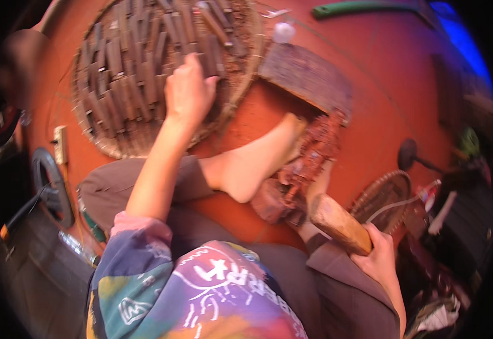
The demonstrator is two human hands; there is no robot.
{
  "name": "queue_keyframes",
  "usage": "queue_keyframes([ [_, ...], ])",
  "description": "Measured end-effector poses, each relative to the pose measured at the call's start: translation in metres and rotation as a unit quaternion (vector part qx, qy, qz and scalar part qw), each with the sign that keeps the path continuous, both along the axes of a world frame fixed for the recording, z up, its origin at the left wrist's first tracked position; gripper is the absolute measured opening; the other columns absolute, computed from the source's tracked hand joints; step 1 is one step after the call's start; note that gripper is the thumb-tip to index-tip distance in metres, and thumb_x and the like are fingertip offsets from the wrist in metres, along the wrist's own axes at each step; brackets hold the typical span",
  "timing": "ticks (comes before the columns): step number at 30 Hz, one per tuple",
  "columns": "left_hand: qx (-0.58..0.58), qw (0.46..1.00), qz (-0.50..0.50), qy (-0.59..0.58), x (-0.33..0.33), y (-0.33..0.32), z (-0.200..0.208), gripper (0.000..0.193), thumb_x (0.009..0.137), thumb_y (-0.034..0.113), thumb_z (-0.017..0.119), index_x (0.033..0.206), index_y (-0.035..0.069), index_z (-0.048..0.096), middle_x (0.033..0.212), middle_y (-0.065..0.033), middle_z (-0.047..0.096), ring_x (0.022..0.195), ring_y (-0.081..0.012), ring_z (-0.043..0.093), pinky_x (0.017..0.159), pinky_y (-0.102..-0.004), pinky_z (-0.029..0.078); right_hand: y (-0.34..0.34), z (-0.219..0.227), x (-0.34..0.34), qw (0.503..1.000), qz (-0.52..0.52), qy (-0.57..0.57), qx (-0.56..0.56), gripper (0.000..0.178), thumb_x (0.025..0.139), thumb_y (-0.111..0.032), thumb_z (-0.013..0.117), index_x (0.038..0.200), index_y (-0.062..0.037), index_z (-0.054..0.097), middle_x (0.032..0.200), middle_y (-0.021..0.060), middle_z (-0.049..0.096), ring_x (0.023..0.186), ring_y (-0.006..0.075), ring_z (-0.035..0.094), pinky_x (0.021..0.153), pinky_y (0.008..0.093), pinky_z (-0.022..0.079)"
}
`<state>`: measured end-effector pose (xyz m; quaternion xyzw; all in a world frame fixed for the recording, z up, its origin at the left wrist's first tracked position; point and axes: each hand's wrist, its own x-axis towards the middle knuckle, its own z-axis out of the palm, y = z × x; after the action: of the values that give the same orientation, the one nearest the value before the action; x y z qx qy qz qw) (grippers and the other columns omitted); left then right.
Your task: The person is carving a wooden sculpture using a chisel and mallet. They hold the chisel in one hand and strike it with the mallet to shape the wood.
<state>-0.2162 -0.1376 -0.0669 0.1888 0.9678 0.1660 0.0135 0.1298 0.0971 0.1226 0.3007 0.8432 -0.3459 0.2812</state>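
Observation:
My left hand [190, 93] is over the right part of a round woven tray [79, 107], its fingers bent down at the carving chisels [125, 101]. Motion blurs those fingers, so whether they grip a chisel is unclear. Many chisels lie close together in the tray, with brown wood chips along its right side. My right hand [377, 254] is closed round a wooden mallet [341, 225], held above my right leg. Between my bare feet rests a reddish carved wood piece [314, 150], its upper end by a low wooden block [306, 76].
Beyond the block stand a small white container [283, 33] and a green-handled tool [365, 7]. A shallow basket [383, 195] lies at the right. To the left are a power strip [60, 145], a black ring-shaped object [51, 186] and a clear bottle [77, 246].

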Motion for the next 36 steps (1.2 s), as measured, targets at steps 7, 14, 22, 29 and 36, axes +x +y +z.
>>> queue_keyframes([
  [7,0.056,0.998,-0.004,0.041,0.021,0.012,0.023,0.042,0.092,0.017,0.061,0.13,-0.001,0.054,0.114,-0.0213,0.062,0.101,-0.0367,0.062,0.085,-0.0407,0.05,0.008,-0.001,0.008,0.995,-0.085,0.041,-0.017,0.039,0.064,-0.004,0.078,0.099,-0.0015,0.062,0.085,0.0156,0.067,0.08,0.0287,0.07,0.072,0.0334,0.052],
  [14,0.366,0.804,-0.382,-0.269,0.149,0.115,0.094,0.034,0.088,0.016,0.066,0.12,0.009,0.057,0.095,-0.0085,0.062,0.08,-0.0262,0.066,0.066,-0.0384,0.053,0.033,0.003,0.045,0.943,-0.275,0.172,-0.073,0.038,0.075,0.005,0.071,0.096,-0.0104,0.044,0.081,0.0021,0.049,0.073,0.0106,0.048,0.067,0.0266,0.045],
  [22,0.538,0.705,-0.4,-0.232,0.201,0.176,0.087,0.025,0.084,0.035,0.07,0.099,0.015,0.064,0.076,-0.002,0.051,0.065,-0.019,0.06,0.049,-0.0318,0.045,0.049,0.0,0.083,0.962,-0.187,0.168,0.106,0.052,0.081,-0.005,0.073,0.127,-0.0006,0.048,0.12,0.0102,0.054,0.112,0.0208,0.054,0.097,0.0357,0.043],
  [29,0.574,0.691,-0.386,-0.212,0.203,0.188,0.066,0.025,0.083,0.037,0.07,0.101,0.02,0.067,0.074,-0.0011,0.05,0.063,-0.0194,0.06,0.048,-0.033,0.046,0.044,-0.006,0.083,0.947,-0.285,0.149,0.028,0.05,0.078,-0.002,0.068,0.125,0.0015,0.051,0.12,0.0107,0.056,0.113,0.0212,0.055,0.104,0.0366,0.04],
  [36,0.561,0.688,-0.396,-0.234,0.198,0.187,0.063,0.027,0.081,0.043,0.071,0.097,0.021,0.07,0.068,0.0009,0.052,0.059,-0.0185,0.061,0.044,-0.0338,0.044,0.045,-0.005,0.075,0.948,-0.281,0.147,0.028,0.049,0.078,-0.006,0.074,0.123,0.0015,0.055,0.119,0.0109,0.057,0.107,0.0228,0.057,0.094,0.036,0.044],
])
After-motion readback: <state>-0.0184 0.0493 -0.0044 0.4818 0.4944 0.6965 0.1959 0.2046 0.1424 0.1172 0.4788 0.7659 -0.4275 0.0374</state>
